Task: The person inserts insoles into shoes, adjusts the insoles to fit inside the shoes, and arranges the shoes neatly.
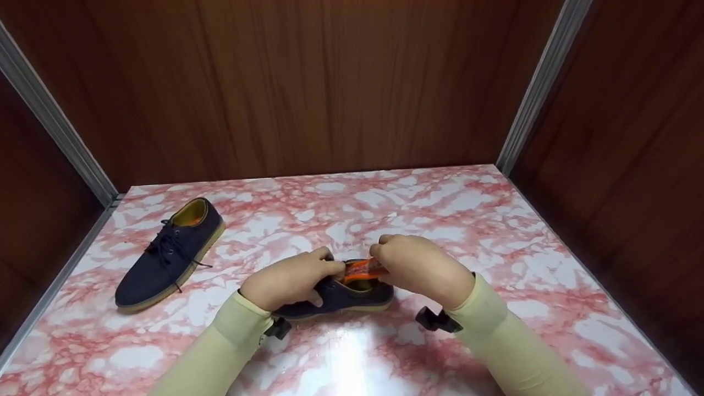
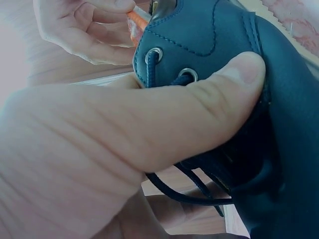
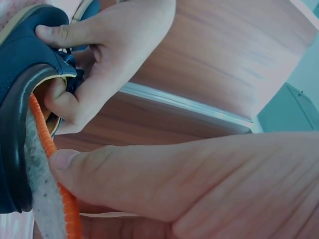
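A dark blue lace-up shoe [image 1: 352,298] lies on its sole in the middle of the table, toe to the left. My left hand [image 1: 289,279] grips its front part; in the left wrist view the thumb [image 2: 234,82] presses beside the eyelets, and the laces [image 2: 189,196] hang loose. An orange-edged insole [image 1: 363,269] with a grey felt face lies partly inside the shoe opening. My right hand [image 1: 423,269] pinches its heel-side end, thumb on the orange edge in the right wrist view. One left finger [image 3: 62,99] reaches into the opening. The insole's front end is hidden.
A matching dark blue shoe [image 1: 165,261] stands at the left of the table, laces loose, with a bit of orange inside. The table [image 1: 440,203] has a red-and-white marbled top. Brown wood-look panels [image 1: 330,82] enclose it at the back and both sides.
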The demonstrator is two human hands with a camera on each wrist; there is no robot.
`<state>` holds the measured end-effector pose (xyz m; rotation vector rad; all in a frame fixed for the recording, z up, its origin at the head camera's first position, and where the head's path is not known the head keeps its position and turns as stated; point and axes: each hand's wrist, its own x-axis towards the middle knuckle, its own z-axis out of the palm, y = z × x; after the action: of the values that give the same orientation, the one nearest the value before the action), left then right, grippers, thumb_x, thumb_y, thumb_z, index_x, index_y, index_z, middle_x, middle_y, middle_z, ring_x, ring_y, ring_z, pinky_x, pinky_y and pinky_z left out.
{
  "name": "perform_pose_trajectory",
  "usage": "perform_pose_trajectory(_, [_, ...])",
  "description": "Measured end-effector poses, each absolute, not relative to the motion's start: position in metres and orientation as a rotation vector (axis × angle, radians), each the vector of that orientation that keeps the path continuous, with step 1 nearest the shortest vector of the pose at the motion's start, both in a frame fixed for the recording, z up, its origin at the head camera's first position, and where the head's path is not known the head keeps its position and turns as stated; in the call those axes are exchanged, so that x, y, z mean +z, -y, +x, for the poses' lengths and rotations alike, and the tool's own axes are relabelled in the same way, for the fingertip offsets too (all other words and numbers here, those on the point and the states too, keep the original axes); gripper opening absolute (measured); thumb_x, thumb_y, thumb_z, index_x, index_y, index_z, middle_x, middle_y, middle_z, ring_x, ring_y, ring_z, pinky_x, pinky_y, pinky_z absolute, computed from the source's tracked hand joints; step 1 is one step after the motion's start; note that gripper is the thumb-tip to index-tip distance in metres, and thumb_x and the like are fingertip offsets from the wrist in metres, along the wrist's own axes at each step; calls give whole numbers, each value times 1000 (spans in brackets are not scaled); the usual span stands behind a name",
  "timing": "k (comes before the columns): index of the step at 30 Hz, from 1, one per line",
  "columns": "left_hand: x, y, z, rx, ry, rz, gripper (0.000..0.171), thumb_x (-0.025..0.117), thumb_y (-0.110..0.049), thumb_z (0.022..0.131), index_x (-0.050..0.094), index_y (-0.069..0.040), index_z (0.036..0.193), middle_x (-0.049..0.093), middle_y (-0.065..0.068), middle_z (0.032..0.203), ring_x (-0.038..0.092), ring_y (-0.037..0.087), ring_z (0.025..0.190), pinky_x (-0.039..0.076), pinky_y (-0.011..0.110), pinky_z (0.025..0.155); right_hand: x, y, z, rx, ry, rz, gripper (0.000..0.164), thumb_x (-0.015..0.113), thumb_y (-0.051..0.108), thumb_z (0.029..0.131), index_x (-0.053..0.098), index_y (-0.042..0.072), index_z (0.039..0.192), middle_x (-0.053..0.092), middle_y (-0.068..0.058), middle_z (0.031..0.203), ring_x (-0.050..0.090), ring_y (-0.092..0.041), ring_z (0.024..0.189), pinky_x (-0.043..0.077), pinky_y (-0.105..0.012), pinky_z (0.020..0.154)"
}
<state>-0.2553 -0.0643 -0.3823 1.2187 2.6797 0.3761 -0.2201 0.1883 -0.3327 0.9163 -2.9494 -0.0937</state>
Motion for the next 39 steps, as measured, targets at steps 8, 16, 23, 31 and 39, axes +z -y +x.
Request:
perform_pose_trajectory(8, [-382,64,-255,386,-2670,1219,41,93,-13,85,61,-22,110,59,5,118,64,20,98,57,40,88,-330,-191,-221,-31,2937,918,19,89,18,92,78,6,102,70,-6,90,65,-20,75,59,-38,72])
perform_pose_trajectory(16, [-383,63,-256,371,-2679,1223,42,94,-14,84,59,-23,107,58,3,115,62,18,95,56,38,86,-330,-194,-222,-36,2913,899,20,89,18,91,77,5,100,70,-8,87,65,-21,75,58,-38,71])
perform_pose_trajectory(23, [-383,65,-256,351,-2701,1256,44,95,-14,82,60,-23,108,59,4,115,62,17,92,57,36,82,-331,-194,-223,-16,2879,924,17,89,15,91,76,5,94,68,-7,82,64,-21,71,55,-37,67])
perform_pose_trajectory(31, [-382,65,-255,366,-2704,1251,45,96,-13,80,61,-23,106,61,3,116,63,16,93,57,37,83,-333,-191,-223,-39,2866,918,14,86,13,93,76,5,95,65,-7,84,64,-21,69,54,-35,64])
perform_pose_trajectory(39, [-382,66,-254,360,-2709,1255,45,96,-12,80,61,-22,107,61,4,117,64,17,93,57,37,83,-337,-185,-223,-113,2833,948,10,85,10,93,76,6,94,66,-8,85,66,-22,69,56,-35,63])
